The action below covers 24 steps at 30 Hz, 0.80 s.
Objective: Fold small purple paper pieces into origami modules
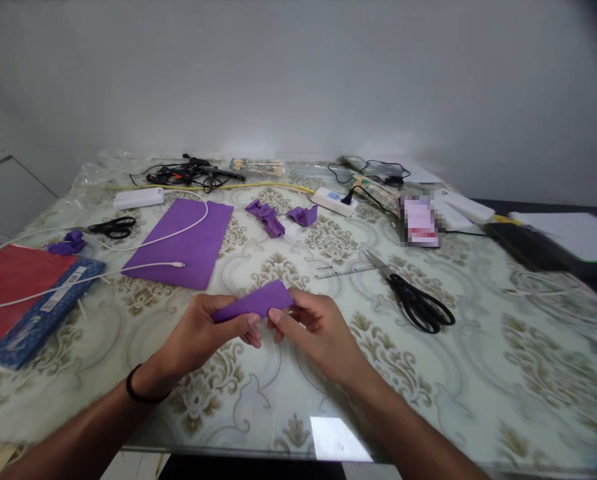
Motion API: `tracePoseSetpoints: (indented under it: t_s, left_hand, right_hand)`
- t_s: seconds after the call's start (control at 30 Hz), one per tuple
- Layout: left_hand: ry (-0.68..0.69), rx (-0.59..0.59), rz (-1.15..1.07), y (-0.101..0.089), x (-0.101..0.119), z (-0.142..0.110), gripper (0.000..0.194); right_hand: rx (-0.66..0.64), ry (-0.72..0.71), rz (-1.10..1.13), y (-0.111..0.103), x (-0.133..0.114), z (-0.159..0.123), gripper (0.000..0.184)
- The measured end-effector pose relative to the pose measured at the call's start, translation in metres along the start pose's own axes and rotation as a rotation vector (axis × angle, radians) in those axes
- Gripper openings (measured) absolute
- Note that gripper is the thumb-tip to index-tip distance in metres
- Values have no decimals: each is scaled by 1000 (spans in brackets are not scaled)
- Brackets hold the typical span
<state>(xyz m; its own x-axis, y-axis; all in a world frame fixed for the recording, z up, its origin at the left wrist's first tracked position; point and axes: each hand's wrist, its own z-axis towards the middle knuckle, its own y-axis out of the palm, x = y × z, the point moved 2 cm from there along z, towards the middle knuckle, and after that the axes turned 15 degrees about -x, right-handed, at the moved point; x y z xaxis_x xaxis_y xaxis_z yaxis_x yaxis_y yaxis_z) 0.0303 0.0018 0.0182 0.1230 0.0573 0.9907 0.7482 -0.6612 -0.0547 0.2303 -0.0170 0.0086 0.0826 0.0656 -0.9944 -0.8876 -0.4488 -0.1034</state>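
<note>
Between both hands, above the near middle of the table, is a folded piece of purple paper [258, 300]. My left hand [211, 330] grips its left part and lower edge, thumb on top. My right hand [316, 327] pinches its right end between thumb and fingers. Some fingertips are hidden behind the paper. Beyond the left hand lies a larger purple sheet [188, 240] with a white cable [148, 269] across it. Black-handled scissors [413, 297] rest to the right, blades partly over a clear ruler [346, 272]. Folded purple pieces [267, 219] sit farther back.
At left are a red and blue packet [23, 300], a crumpled purple scrap [67, 243], smaller scissors [113, 227] and a white box-like object [139, 198]. Toward the back lie tangled black cables [193, 173] and a white power strip [333, 201]. A phone [419, 221] stands at right.
</note>
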Motion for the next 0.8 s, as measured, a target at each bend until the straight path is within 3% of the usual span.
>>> tracePoseSetpoints:
  t_s: [0.17, 0.4, 0.67, 0.8]
  left_hand:
    - [-64, -62, 171, 2, -3, 0, 23]
    - [70, 3, 550, 10, -4, -2, 22]
    - [120, 1, 607, 16, -9, -3, 17]
    - [120, -17, 606, 19, -8, -3, 18]
  right_hand:
    - [80, -62, -115, -2, -3, -2, 24]
    - [176, -267, -231, 6, -6, -9, 9]
    - [254, -421, -368, 10, -11, -12, 11]
    - [281, -392, -291, 11, -7, -11, 10]
